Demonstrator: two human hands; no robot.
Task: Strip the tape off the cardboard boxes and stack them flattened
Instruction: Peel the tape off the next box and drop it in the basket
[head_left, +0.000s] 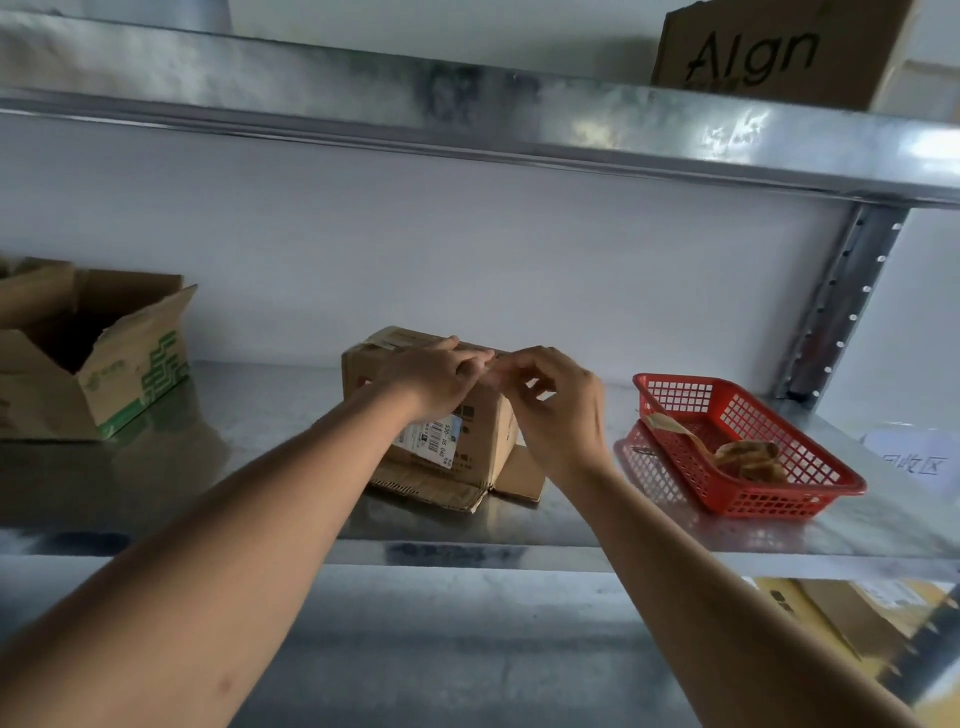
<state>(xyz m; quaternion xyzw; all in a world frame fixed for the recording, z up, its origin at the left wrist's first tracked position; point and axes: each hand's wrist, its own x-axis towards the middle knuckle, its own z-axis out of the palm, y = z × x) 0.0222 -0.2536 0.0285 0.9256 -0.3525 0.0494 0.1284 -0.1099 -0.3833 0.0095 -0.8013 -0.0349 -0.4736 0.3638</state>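
A small brown cardboard box (483, 441) with a white shipping label stands on the metal shelf (260, 499), its lower flaps splayed out flat. My left hand (441, 376) rests on the box top with curled fingers. My right hand (556, 400) is beside it at the top right edge, with thumb and fingers pinched together on what looks like clear tape at the box top. The tape itself is hard to make out. A larger open box (124, 369) with green print sits at the shelf's left.
A red plastic basket (675, 395) holding crumpled brown tape strips stands right of the box. A white paper label (914, 457) lies at the far right. An upper shelf carries a brown printed box (769, 57). A metal upright (841, 306) rises behind the basket. More boxes (852, 618) sit below.
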